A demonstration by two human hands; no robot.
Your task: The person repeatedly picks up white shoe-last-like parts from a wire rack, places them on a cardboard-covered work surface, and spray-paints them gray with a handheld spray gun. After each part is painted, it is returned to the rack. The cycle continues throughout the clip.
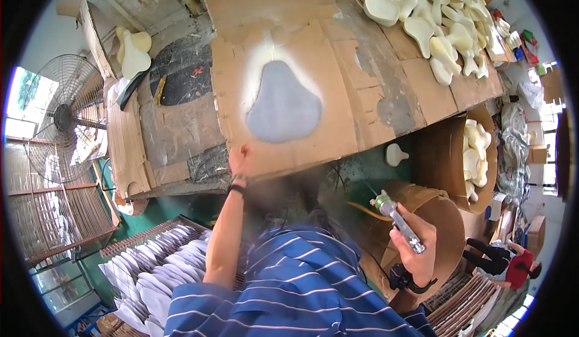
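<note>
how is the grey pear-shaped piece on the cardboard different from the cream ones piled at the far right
The grey pear-shaped piece is grey, while the cream pieces are pale cream. The grey piece lies alone and flat on the cardboard sheet, ringed by a pale haze; the cream pieces are heaped, overlapping one another. The left hand rests at the sheet's near edge close to the grey piece; no hand is near the cream pile. Both share a rounded pear-like outline.
</note>
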